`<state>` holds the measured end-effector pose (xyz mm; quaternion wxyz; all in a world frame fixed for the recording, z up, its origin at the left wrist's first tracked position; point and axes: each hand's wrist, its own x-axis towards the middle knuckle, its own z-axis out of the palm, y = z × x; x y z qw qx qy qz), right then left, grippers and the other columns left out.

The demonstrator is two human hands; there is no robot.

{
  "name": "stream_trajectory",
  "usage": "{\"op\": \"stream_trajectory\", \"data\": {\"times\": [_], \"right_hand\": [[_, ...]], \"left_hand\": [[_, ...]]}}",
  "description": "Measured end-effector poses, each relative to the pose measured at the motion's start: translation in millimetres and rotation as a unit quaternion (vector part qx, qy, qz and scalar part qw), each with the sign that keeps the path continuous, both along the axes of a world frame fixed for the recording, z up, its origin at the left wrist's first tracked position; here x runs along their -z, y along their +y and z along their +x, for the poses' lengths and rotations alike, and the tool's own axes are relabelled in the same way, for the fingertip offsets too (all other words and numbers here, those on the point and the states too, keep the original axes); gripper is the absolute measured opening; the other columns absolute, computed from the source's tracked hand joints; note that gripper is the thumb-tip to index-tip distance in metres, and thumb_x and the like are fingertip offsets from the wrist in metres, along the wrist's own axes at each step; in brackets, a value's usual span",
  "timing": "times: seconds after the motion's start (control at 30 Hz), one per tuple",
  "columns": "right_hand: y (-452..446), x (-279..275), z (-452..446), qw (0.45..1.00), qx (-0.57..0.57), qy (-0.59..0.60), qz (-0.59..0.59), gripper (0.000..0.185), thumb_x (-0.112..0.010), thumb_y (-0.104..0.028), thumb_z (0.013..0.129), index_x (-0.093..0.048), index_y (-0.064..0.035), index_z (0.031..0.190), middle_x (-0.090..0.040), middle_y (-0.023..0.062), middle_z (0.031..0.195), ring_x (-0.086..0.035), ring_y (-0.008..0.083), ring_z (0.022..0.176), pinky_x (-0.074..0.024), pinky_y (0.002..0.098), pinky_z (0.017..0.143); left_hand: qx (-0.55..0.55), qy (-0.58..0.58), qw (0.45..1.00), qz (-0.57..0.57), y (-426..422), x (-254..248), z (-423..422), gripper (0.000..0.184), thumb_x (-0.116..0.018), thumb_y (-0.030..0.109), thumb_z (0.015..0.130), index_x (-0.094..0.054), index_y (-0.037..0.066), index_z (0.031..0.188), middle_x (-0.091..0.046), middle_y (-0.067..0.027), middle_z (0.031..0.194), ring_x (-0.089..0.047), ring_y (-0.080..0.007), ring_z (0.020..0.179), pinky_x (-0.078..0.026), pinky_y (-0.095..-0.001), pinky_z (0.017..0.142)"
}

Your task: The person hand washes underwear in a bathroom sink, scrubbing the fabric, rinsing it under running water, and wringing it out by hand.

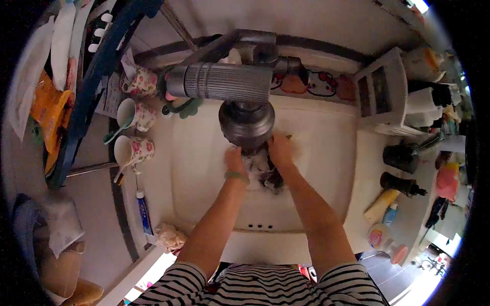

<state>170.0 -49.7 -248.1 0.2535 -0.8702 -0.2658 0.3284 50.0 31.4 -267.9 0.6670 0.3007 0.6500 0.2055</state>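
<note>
White sink (326,178), centre of the frame: is lying beneath a grey tap (227,81) with a ribbed barrel, whose round head is hanging over the basin.

Dark thing (274,178), too blurred to identify: is showing just below the tap head, slightly right of centre, pale foam or water appearing at its left.

Right hand (280,151), right of the tap head: is touching the dark thing's upper part; how tightly its fingers are closing, one cannot tell.

Left hand (235,159), left of the dark thing: is reaching under the tap head, a green band (237,177) circling its wrist; blur is hiding whether it is holding anything.

Floral cups (144,116), three, upper left: are standing in a row.

Blue-and-white tube (144,211), lower left: is lying on the ledge.

White cabinet (383,92), upper right: is standing near the sink's corner.
</note>
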Motion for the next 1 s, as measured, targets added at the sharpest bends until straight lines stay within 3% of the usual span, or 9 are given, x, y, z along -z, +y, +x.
{"op": "stream_trajectory", "data": {"times": [0.17,0.27,0.4,0.47,0.53,0.7,0.8,0.87,1.0], "right_hand": [[13,-44,-92,0.918,0.135,0.045,0.369,0.015,-0.055,-0.016,0.078,-0.055,-0.0042,0.086,-0.059,0.0135,0.073,-0.058,0.03,0.074,-0.0438,0.0369,0.067],[5,-51,-87,0.95,0.015,-0.078,0.301,0.015,-0.056,-0.017,0.078,-0.055,-0.0061,0.089,-0.06,0.012,0.074,-0.059,0.0279,0.073,-0.0443,0.0359,0.067],[17,-63,-41,0.986,0.116,0.066,0.104,0.015,-0.059,-0.018,0.076,-0.057,-0.0095,0.089,-0.06,0.0112,0.074,-0.059,0.0273,0.072,-0.045,0.0349,0.067],[9,-78,-62,0.992,0.012,0.033,0.121,0.034,-0.053,-0.027,0.082,-0.054,-0.0066,0.109,-0.059,0.0186,0.095,-0.057,0.0355,0.085,-0.044,0.0471,0.075],[6,-70,-86,0.919,-0.018,-0.283,0.274,0.028,-0.051,-0.026,0.083,-0.056,-0.0086,0.104,-0.061,0.0166,0.09,-0.059,0.0347,0.075,-0.0455,0.0468,0.068],[15,-68,-38,0.993,0.032,-0.052,0.102,0.03,-0.045,-0.031,0.085,-0.061,-0.0085,0.095,-0.062,0.0145,0.084,-0.059,0.0325,0.078,-0.0442,0.047,0.071],[3,-86,-81,0.982,0.031,-0.042,0.179,0.027,-0.046,-0.032,0.084,-0.058,-0.0074,0.083,-0.06,0.0133,0.078,-0.056,0.0316,0.072,-0.0423,0.0438,0.064],[-2,-79,-92,0.952,0.022,-0.073,0.298,0.027,-0.049,-0.031,0.082,-0.054,-0.0063,0.073,-0.057,0.0126,0.073,-0.054,0.0312,0.066,-0.0407,0.0406,0.057],[12,-60,-41,0.98,0.015,-0.063,0.19,0.027,-0.048,-0.031,0.083,-0.054,-0.0061,0.074,-0.057,0.0137,0.076,-0.054,0.0332,0.068,-0.0418,0.0413,0.058]], "left_hand": [[0.029,-0.324,0.933,-0.153,-17,-10,-8,0.027,-0.046,0.035,0.085,-0.054,0.013,0.096,-0.054,-0.0033,0.088,-0.053,-0.0179,0.081,-0.045,-0.0358,0.07],[0.03,-0.314,0.934,-0.168,-29,-114,7,0.036,-0.039,0.04,0.089,-0.052,0.011,0.106,-0.055,-0.0043,0.098,-0.054,-0.0179,0.088,-0.045,-0.0337,0.075],[0.08,-0.293,0.934,-0.186,-29,-37,3,0.043,-0.035,0.043,0.089,-0.047,0.011,0.116,-0.052,-0.0054,0.111,-0.05,-0.0188,0.102,-0.041,-0.0345,0.085],[0.091,-0.297,0.93,-0.195,-27,-36,2,0.045,-0.034,0.043,0.09,-0.046,0.01,0.118,-0.051,-0.0057,0.115,-0.049,-0.019,0.105,-0.04,-0.0347,0.087],[0.12,-0.407,0.88,-0.215,-13,-64,-15,0.056,-0.03,0.053,0.087,-0.047,0.008,0.116,-0.051,-0.0071,0.116,-0.048,-0.0235,0.108,-0.039,-0.0414,0.091],[0.132,-0.18,0.959,-0.174,-38,-88,6,0.038,-0.033,0.045,0.09,-0.054,0.014,0.095,-0.055,0.0004,0.082,-0.052,-0.0158,0.076,-0.043,-0.03,0.068],[0.074,-0.45,0.859,-0.233,-24,-90,-7,0.033,-0.035,0.043,0.091,-0.051,0.015,0.081,-0.052,0.0017,0.07,-0.05,-0.0123,0.07,-0.041,-0.0276,0.06],[0.044,-0.412,0.901,-0.125,-27,-59,-15,0.032,-0.039,0.044,0.089,-0.049,0.016,0.077,-0.049,0.0019,0.07,-0.05,-0.0107,0.071,-0.041,-0.0288,0.059],[0.062,-0.279,0.94,-0.187,-39,-64,3,0.029,-0.042,0.044,0.088,-0.052,0.017,0.081,-0.05,0.002,0.077,-0.049,-0.0112,0.074,-0.042,-0.028,0.064]]}}
